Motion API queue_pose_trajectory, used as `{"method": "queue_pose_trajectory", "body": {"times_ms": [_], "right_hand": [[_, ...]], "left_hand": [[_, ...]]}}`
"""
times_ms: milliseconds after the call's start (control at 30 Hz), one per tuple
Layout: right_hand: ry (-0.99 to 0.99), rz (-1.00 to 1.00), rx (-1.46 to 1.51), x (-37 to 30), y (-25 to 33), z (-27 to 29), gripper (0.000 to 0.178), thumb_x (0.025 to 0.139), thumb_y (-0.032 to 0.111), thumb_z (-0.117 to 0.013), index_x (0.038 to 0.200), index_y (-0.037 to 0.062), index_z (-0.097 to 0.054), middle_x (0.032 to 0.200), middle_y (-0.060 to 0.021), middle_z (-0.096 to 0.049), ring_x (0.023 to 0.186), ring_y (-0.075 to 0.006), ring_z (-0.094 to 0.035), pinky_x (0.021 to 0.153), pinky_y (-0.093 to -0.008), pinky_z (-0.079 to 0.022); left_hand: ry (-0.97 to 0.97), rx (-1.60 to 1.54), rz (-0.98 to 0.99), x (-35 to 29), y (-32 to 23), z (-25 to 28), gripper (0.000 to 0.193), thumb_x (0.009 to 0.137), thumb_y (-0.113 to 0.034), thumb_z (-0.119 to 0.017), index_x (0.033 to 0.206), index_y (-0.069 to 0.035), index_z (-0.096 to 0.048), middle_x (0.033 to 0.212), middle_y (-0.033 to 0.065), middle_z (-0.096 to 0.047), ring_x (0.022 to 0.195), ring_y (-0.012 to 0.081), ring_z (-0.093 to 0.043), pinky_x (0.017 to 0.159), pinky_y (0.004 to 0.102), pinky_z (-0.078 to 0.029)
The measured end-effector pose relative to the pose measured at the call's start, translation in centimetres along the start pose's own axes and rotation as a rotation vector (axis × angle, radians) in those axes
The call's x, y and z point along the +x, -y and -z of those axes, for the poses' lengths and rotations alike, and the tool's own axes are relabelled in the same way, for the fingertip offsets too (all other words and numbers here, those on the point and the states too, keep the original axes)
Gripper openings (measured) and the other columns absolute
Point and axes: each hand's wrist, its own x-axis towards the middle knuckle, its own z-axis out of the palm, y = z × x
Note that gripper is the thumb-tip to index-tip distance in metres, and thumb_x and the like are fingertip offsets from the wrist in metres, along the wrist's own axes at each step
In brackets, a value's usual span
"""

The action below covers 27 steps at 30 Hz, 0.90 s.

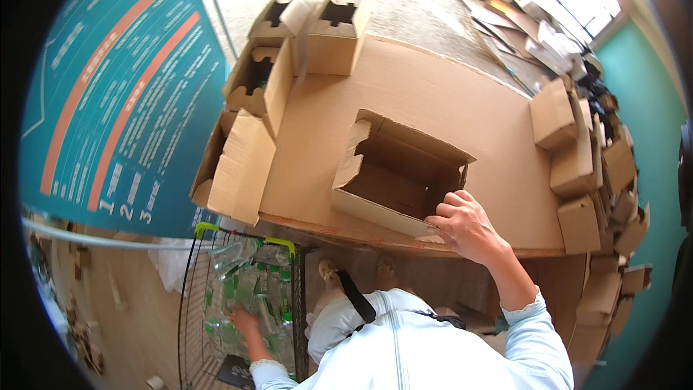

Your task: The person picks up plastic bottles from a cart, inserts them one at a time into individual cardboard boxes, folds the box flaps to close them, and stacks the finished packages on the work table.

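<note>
An open cardboard box (393, 184) stands on the cardboard-covered table, its inside bare as far as I can see. My right hand (469, 227) is closed on the near right corner of this box, fingers curled over the rim. Down to the left, my left hand (244, 321) reaches into a black wire cart (189, 296) with green corner pieces. The cart holds several clear containers (263, 285) with green parts, perhaps bottles. The left fingers look spread and touch or nearly touch these containers; their tips are partly hidden.
Several open cardboard boxes (249, 159) line the table's left edge, dark contents showing in some. Cardboard boxes (577, 152) are piled at the right by a teal wall. A teal printed board (130, 101) stands left. Flattened cardboard (505, 25) lies beyond the table (433, 94).
</note>
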Motion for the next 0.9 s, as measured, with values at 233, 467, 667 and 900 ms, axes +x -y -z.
{"method": "queue_pose_trajectory", "body": {"times_ms": [233,467,667,900], "right_hand": [[0.007,-0.104,0.027,-2.3,1.8,0.3,0.006,0.078,0.009,-0.073,0.082,0.0125,-0.071,0.078,-0.0007,-0.058,0.086,-0.0194,-0.053,0.086,-0.0332,-0.042],[-0.02,-0.103,0.063,-3.4,2.0,-0.9,0.01,0.073,0.006,-0.073,0.081,0.0121,-0.071,0.08,-0.001,-0.059,0.089,-0.0194,-0.053,0.089,-0.0333,-0.041],[-0.005,-0.055,0.078,-3.7,0.9,-0.7,0.01,0.073,0.007,-0.074,0.082,0.0115,-0.071,0.082,-0.0017,-0.062,0.09,-0.0197,-0.054,0.092,-0.0333,-0.04],[0.005,0.039,0.141,-3.7,-1.2,-0.3,0.01,0.073,0.005,-0.074,0.082,0.0092,-0.071,0.08,-0.0031,-0.063,0.089,-0.0199,-0.055,0.093,-0.0344,-0.04]], "left_hand": [[0.19,-0.089,-0.053,1.8,1.4,-5.3,0.085,0.063,-0.035,-0.087,0.131,0.0,-0.052,0.141,0.022,-0.049,0.127,0.0393,-0.049,0.101,0.0489,-0.044],[0.072,-0.153,-0.085,2.8,0.6,-9.7,0.083,0.059,-0.037,-0.089,0.122,0.006,-0.056,0.121,0.0254,-0.062,0.115,0.041,-0.058,0.097,0.0473,-0.047],[0.42,-0.2,-0.029,5.8,0.9,-8.1,0.104,0.052,-0.042,-0.09,0.131,0.009,-0.047,0.132,0.0273,-0.054,0.122,0.0422,-0.052,0.1,0.0457,-0.044],[-0.273,-0.578,-0.101,1.6,3.1,-4.8,0.1,0.05,-0.019,-0.093,0.134,0.008,-0.045,0.127,0.0261,-0.056,0.113,0.0381,-0.057,0.098,0.0408,-0.045]]}}
